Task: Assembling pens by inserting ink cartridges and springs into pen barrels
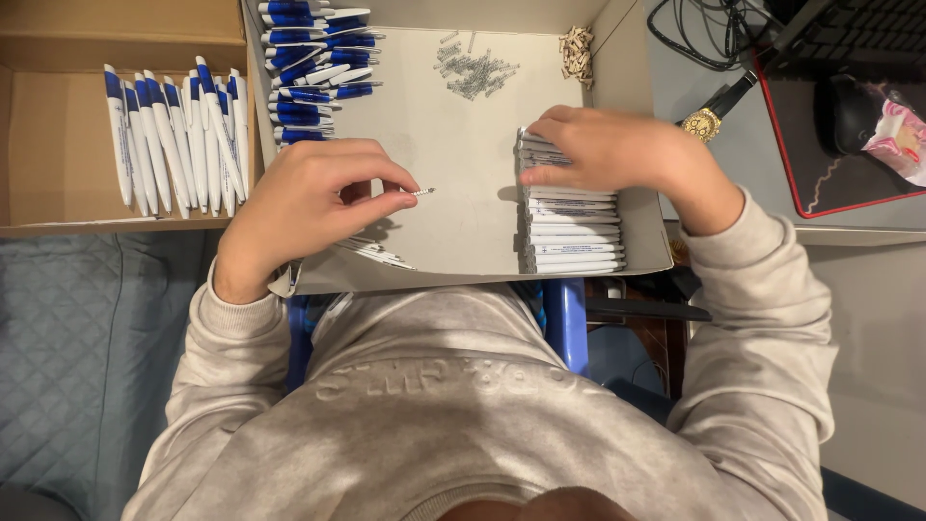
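My left hand pinches a tiny metal spring between thumb and forefinger, over the grey cardboard tray on my lap. Under that hand lie a few thin white pen refills. My right hand rests on the top of a row of white pen barrels stacked along the tray's right side, its fingers touching the uppermost barrels. A loose pile of small springs lies at the tray's far end. Blue-and-white pen parts are heaped at the tray's far left.
A brown cardboard box to the left holds a row of assembled white-and-blue pens. Small beige bits lie in the tray's far right corner. At right are a keyboard, cables, a black mouse on a red-edged pad.
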